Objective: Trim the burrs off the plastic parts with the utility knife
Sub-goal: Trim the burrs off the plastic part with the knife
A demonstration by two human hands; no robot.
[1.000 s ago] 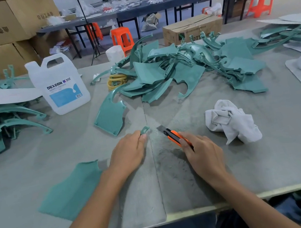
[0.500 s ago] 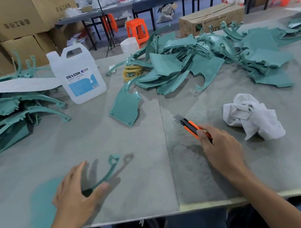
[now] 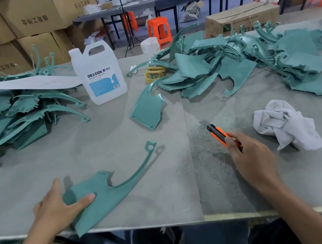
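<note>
A flat teal plastic part with a long curved arm ending in a loop lies near the table's front edge, left of centre. My left hand grips its wide end, thumb on top and fingers beneath, with the arm lifted slightly off the felt. My right hand holds an orange-and-black utility knife to the right, its blade out and pointing away to the upper left. A single teal part lies flat just beyond, and a heap of teal parts fills the far right.
Another stack of teal parts sits at the left with a white strip across it. A clear jug labelled DEXCON stands behind the work spot. A crumpled white cloth lies right of the knife. Yellow rings rest by the heap.
My left hand left the small loop near the knife, swept to the lower left and took hold of the teal part's wide end. The knife hand stayed put.
</note>
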